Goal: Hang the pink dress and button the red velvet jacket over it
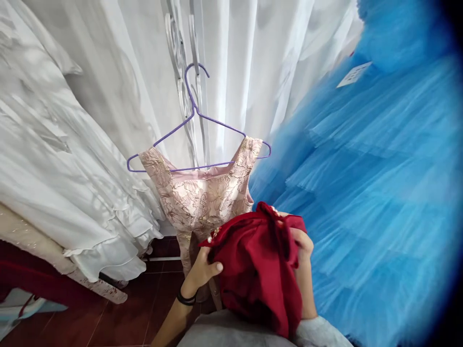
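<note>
A dark red garment [249,270] with pearl-like beads along its upper edge is bunched up close to my body. At its left edge my left hand [201,271], with a dark band on the wrist, is closed on the cloth, thumb on top. My right hand [303,241] grips the right side, its fingers mostly covered by the folds. Just beyond, a pink and gold brocade dress [206,197] hangs by its wide straps from a purple hanger [220,123]. The red cloth overlaps the dress's lower right part in my view.
White curtains [238,62] and a white metal scrollwork piece [179,53] are behind the hanger. A blue tulle gown [376,193] with a white tag [354,74] fills the right side. White garments [54,159] hang at left, above fabric rolls [47,241] and a red tiled floor [126,318].
</note>
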Demonstrator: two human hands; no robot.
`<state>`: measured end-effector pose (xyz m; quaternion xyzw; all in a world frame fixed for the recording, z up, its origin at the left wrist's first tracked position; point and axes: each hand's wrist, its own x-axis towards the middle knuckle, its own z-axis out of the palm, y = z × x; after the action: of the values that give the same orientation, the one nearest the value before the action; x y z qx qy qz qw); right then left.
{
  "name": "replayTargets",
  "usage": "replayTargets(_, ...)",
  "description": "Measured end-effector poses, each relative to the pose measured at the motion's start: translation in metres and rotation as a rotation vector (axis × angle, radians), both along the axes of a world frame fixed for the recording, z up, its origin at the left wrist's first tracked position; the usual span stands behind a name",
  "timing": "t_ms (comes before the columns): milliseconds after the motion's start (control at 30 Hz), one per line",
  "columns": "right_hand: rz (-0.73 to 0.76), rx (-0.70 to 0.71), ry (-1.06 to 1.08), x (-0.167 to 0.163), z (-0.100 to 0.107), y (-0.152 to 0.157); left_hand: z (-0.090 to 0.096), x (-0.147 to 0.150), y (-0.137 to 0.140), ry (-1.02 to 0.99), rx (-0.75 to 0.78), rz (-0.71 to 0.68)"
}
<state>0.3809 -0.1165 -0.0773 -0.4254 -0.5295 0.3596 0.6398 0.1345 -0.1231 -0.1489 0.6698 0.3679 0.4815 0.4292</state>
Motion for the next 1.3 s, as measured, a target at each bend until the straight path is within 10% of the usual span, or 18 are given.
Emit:
replayTargets(233, -0.222, -0.062, -0.282, -0.002, 0.022, 0.010, 0.061, -0.039, -0.011, -0.036, 0.311, 0.470)
replayTargets(600, -1.079, 0.112, -0.235, 0.061, 0.002, 0.023, 0.074, -0.164, -0.038, 0.275, 0.617, 1.467)
replayTargets(767, -0.940, 0.132, -0.022, 0.074, -0.004, 0.024, 0.068, -0.193, -0.052, 0.364, 0.388, 1.508)
replayTargets(933, -0.628, -0.083, 0.107, 0.081, 0.003, 0.029, 0.074, -0.206, -0.030, 0.124, -0.367, 0.782)
replayTargets(1000, -0.510, -0.146, -0.022, 0.084, 0.015, 0.031, 0.086, -0.209, -0.021, -0.189, -0.461, 0.719)
replayTargets(1133, -0.521, -0.142, -0.094, 0.091, 0.045, 0.035, 0.118, -0.211, -0.017, -0.461, -0.164, 0.957)
replayTargets(1300, -0.503, -0.015, -0.108, 0.111, 0.072, 0.049, 0.155, -0.211, -0.028, 0.085, 0.498, 1.276)
